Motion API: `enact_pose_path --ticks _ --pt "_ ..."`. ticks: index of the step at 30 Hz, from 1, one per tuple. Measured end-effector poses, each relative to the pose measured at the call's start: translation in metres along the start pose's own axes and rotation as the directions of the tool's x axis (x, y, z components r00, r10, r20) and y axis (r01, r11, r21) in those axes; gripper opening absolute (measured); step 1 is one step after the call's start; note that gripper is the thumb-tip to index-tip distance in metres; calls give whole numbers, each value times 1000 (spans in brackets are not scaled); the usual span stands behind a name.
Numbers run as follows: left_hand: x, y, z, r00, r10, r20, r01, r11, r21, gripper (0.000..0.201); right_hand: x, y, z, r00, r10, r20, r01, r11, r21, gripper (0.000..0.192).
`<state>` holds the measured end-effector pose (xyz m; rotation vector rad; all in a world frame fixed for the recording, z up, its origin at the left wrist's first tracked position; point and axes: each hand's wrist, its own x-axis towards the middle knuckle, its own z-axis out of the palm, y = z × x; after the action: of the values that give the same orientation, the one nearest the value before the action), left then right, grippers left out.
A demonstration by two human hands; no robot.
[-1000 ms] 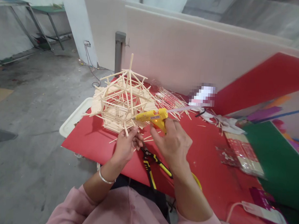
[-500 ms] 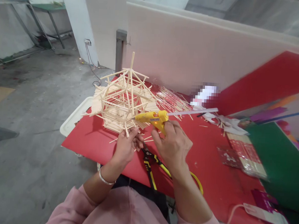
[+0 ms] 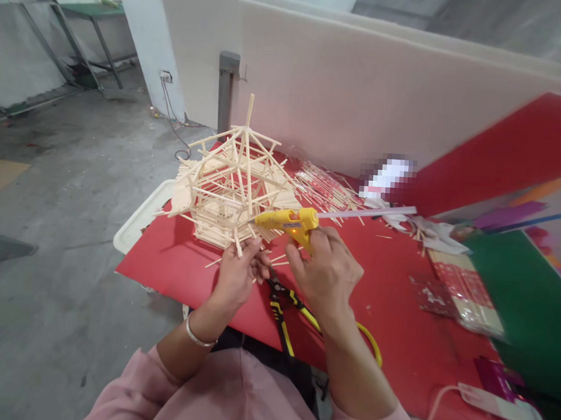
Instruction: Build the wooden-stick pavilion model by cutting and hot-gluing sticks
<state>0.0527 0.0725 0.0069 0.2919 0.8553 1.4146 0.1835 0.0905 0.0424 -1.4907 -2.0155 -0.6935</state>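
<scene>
My right hand was wrapped tight around the grip of the yellow glue gun, its nozzle pointing left at the near lower edge of the stick house, which stood at the far left corner of the red table. My left hand pinched a thin stick against that same edge, fingers closed on it. Black-and-yellow pliers lay on the table just below both hands.

Yellow-handled pliers on red table
</scene>
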Motion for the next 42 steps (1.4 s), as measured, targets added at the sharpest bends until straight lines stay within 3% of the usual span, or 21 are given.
enact_pose_path --ticks 22,33,42 --pt "3 -1 1 1000 20 -8 -20 1000 14 37 -1 1 3 1000 16 12 -16 1000 8 28" --pt "7 -5 -3 998 59 17 -59 998 9 36 -9 11 -6 998 26 -52 -28 999 -24 27" --pt "3 -4 -3 1000 -24 -15 23 999 -36 41 -18 14 -9 1000 11 -15 -11 1000 -26 28"
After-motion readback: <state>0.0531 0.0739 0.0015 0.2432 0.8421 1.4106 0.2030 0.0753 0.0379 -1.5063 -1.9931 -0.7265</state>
